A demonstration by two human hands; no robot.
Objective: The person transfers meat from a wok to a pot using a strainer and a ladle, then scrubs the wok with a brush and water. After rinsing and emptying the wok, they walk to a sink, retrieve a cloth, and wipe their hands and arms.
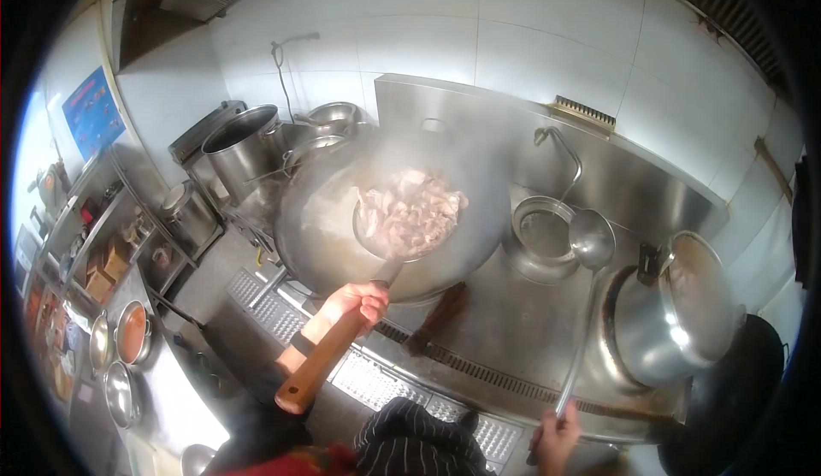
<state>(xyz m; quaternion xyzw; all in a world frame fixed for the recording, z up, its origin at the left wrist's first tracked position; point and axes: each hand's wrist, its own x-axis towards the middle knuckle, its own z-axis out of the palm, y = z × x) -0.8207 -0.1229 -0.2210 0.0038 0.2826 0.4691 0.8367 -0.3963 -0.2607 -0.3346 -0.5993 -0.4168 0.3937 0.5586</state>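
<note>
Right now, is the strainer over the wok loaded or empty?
Loaded: the strainer, held by the left hand above the steaming wok, is heaped with pale meat pieces.

White tiled walls (530, 23) rise behind a steel counter (513, 322), brightly lit.

Left hand (355, 303) reaches forward, fingers clenched; right hand (558, 438) gripping low.

A commercial restaurant kitchen: a large steaming steel wok (316, 228) sits in a stainless-steel range surface (505, 322), backed by white wall tiles (513, 23), with a tall steel stockpot (244, 151) beside it.
</note>
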